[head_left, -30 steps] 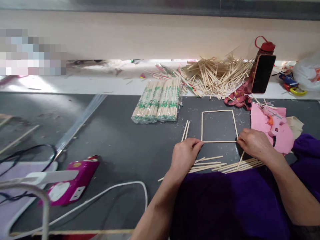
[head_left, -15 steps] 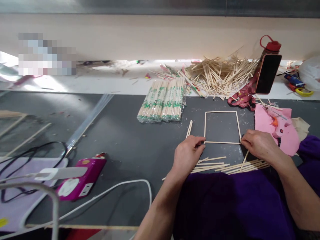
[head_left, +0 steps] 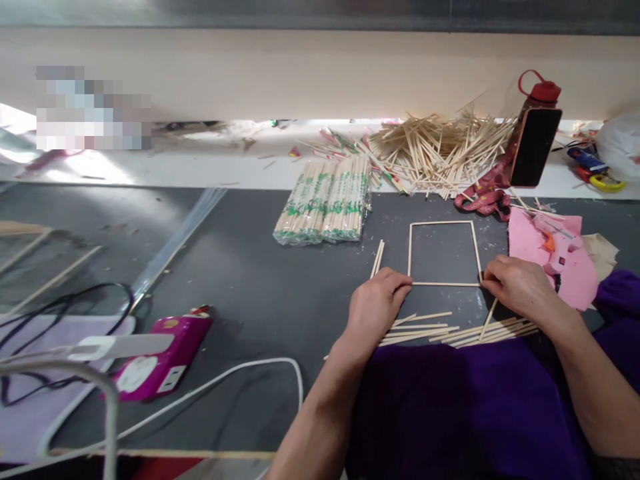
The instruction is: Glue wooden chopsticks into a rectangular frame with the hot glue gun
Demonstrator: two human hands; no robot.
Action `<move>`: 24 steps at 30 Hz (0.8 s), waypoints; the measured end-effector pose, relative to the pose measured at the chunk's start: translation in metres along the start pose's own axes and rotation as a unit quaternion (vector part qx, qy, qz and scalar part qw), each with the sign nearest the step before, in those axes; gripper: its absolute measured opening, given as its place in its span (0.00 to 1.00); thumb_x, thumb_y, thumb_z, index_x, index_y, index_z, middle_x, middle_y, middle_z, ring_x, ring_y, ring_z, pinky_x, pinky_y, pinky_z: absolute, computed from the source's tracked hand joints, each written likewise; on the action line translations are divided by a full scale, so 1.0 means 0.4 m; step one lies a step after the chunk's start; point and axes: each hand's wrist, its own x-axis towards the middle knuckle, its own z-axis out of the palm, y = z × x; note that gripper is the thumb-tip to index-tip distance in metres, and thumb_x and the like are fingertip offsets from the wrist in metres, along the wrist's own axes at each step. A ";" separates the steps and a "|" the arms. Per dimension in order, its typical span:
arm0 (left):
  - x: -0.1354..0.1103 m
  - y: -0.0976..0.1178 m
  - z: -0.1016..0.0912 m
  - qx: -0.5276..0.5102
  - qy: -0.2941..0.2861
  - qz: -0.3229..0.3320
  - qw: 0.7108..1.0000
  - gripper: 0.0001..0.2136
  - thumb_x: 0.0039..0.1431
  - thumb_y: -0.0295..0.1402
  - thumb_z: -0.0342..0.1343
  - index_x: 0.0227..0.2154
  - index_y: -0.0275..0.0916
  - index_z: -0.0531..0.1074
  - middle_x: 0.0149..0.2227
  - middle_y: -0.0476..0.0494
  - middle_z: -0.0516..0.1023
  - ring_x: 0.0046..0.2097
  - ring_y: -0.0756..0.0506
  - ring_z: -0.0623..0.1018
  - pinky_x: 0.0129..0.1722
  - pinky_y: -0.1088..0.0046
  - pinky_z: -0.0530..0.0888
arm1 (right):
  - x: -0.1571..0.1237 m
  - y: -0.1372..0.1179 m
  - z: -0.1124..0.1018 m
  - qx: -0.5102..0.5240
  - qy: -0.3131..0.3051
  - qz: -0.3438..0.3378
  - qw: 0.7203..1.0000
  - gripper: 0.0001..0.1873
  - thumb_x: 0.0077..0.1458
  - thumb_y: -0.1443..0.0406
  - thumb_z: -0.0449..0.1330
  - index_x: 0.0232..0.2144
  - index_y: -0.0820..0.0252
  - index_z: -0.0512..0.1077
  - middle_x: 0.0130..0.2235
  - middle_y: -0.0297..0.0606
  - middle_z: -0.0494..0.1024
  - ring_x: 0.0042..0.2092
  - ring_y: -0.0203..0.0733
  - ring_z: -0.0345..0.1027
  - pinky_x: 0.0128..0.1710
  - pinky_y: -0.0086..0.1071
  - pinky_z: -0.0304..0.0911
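A square frame of thin wooden sticks lies flat on the grey tabletop in front of me. My left hand pinches its near left corner between thumb and fingers. At the near right corner, my right hand has its fingertips closed on the frame. Several loose sticks lie between my hands and the purple cloth over my lap, and more lie below my right hand. Two sticks rest beyond my left hand.
Wrapped chopstick packs lie behind, near a heap of loose sticks. A phone leans on a red-capped bottle. A pink glue gun rests on pink cloth. Left are a magenta power strip and white cable.
My left thumb and fingers have closed together on the near left corner. The right hand has shifted only slightly, and the frame stays in place.
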 end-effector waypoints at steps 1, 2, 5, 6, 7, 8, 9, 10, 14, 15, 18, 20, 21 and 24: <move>0.000 0.000 0.000 0.005 -0.004 0.004 1.000 0.08 0.61 0.30 0.54 0.36 0.41 0.78 0.37 0.47 0.79 0.39 0.47 0.78 0.40 0.72 0.72 | 0.000 0.000 -0.001 0.002 0.001 0.001 1.000 0.06 0.56 0.65 0.57 0.30 0.58 0.73 0.33 0.34 0.75 0.35 0.38 0.69 0.28 0.30 0.50; 0.001 -0.001 -0.001 0.009 -0.007 0.006 1.000 0.08 0.61 0.31 0.53 0.36 0.41 0.78 0.37 0.47 0.79 0.39 0.47 0.78 0.39 0.72 0.72 | -0.001 0.000 -0.001 0.005 0.002 0.001 1.000 0.05 0.56 0.65 0.57 0.30 0.57 0.73 0.34 0.35 0.75 0.35 0.38 0.69 0.28 0.30 0.50; 0.002 -0.003 -0.001 0.020 -0.011 0.009 1.000 0.08 0.61 0.31 0.53 0.36 0.42 0.78 0.38 0.48 0.79 0.38 0.48 0.79 0.39 0.73 0.72 | -0.001 0.001 -0.001 0.010 -0.001 0.000 1.000 0.06 0.57 0.65 0.57 0.31 0.57 0.73 0.34 0.35 0.75 0.36 0.39 0.70 0.29 0.30 0.51; 0.003 -0.004 -0.001 0.023 -0.012 0.011 1.000 0.08 0.61 0.31 0.53 0.35 0.42 0.78 0.38 0.48 0.80 0.38 0.48 0.79 0.38 0.73 0.72 | 0.000 0.001 -0.001 0.014 -0.002 -0.001 1.000 0.06 0.57 0.65 0.56 0.32 0.57 0.73 0.34 0.35 0.75 0.36 0.39 0.70 0.29 0.30 0.51; 0.004 -0.005 0.000 0.026 -0.012 0.013 0.999 0.08 0.61 0.31 0.53 0.35 0.42 0.78 0.38 0.48 0.80 0.38 0.48 0.79 0.38 0.73 0.72 | 0.000 0.000 -0.001 0.018 -0.004 -0.001 1.000 0.06 0.57 0.65 0.56 0.32 0.57 0.74 0.34 0.35 0.75 0.37 0.39 0.70 0.29 0.30 0.52; 0.005 -0.006 0.000 0.029 -0.013 0.015 0.999 0.08 0.61 0.31 0.53 0.35 0.42 0.78 0.37 0.48 0.80 0.38 0.48 0.79 0.38 0.74 0.72 | 0.001 0.000 -0.001 0.022 -0.005 -0.001 1.000 0.06 0.57 0.65 0.56 0.33 0.57 0.74 0.34 0.35 0.75 0.37 0.40 0.70 0.29 0.30 0.52; 0.006 -0.007 0.000 0.029 -0.013 0.019 0.999 0.07 0.61 0.31 0.53 0.35 0.42 0.78 0.37 0.48 0.80 0.38 0.48 0.79 0.38 0.74 0.72 | 0.001 0.000 -0.002 0.027 -0.007 0.000 1.000 0.06 0.57 0.65 0.56 0.33 0.57 0.74 0.35 0.34 0.75 0.37 0.39 0.70 0.29 0.30 0.52; 0.006 -0.008 0.000 0.030 -0.013 0.022 0.999 0.07 0.61 0.31 0.53 0.35 0.42 0.78 0.37 0.48 0.80 0.38 0.48 0.79 0.38 0.74 0.72 | 0.002 -0.001 -0.002 0.031 -0.008 0.001 0.999 0.06 0.57 0.65 0.56 0.33 0.57 0.74 0.35 0.34 0.75 0.37 0.39 0.70 0.29 0.30 0.52; 0.010 -0.011 -0.003 0.038 -0.012 0.034 0.999 0.08 0.61 0.32 0.53 0.35 0.42 0.78 0.36 0.48 0.80 0.37 0.49 0.79 0.37 0.74 0.72 | 0.004 -0.002 -0.002 0.044 -0.007 0.002 0.999 0.06 0.57 0.66 0.56 0.33 0.56 0.74 0.35 0.33 0.76 0.36 0.38 0.70 0.29 0.29 0.52; 0.011 -0.011 -0.004 0.041 -0.011 0.037 0.998 0.08 0.62 0.32 0.52 0.35 0.42 0.78 0.36 0.49 0.80 0.36 0.49 0.79 0.36 0.75 0.72 | 0.004 -0.002 -0.002 0.048 -0.006 0.001 0.999 0.06 0.57 0.66 0.56 0.33 0.56 0.74 0.35 0.33 0.76 0.36 0.38 0.70 0.30 0.29 0.52; 0.013 -0.010 -0.005 0.049 -0.012 0.043 0.998 0.08 0.62 0.32 0.52 0.35 0.43 0.78 0.35 0.49 0.79 0.36 0.49 0.79 0.35 0.75 0.71 | 0.003 -0.001 -0.002 0.057 -0.002 -0.004 0.998 0.06 0.57 0.67 0.56 0.33 0.57 0.74 0.35 0.34 0.76 0.36 0.38 0.69 0.30 0.29 0.53; 0.013 -0.010 -0.005 0.055 -0.015 0.043 0.997 0.08 0.62 0.32 0.52 0.35 0.43 0.77 0.36 0.49 0.79 0.36 0.49 0.79 0.34 0.75 0.71 | 0.003 0.000 -0.002 0.062 -0.001 -0.006 0.998 0.07 0.57 0.67 0.55 0.33 0.57 0.74 0.34 0.34 0.76 0.35 0.37 0.69 0.30 0.29 0.53; 0.013 -0.010 -0.004 0.058 -0.016 0.043 0.997 0.09 0.62 0.33 0.52 0.35 0.43 0.77 0.36 0.49 0.79 0.36 0.49 0.79 0.34 0.75 0.71 | 0.003 0.001 -0.002 0.064 -0.001 -0.007 0.998 0.07 0.57 0.67 0.55 0.32 0.57 0.74 0.34 0.34 0.75 0.34 0.37 0.69 0.30 0.29 0.52; 0.012 -0.009 -0.003 0.064 -0.018 0.041 0.997 0.09 0.63 0.33 0.51 0.35 0.43 0.77 0.35 0.48 0.79 0.36 0.48 0.78 0.34 0.75 0.71 | 0.004 0.001 -0.004 0.070 -0.003 -0.005 0.998 0.07 0.57 0.67 0.55 0.32 0.57 0.74 0.34 0.34 0.75 0.34 0.36 0.68 0.29 0.29 0.52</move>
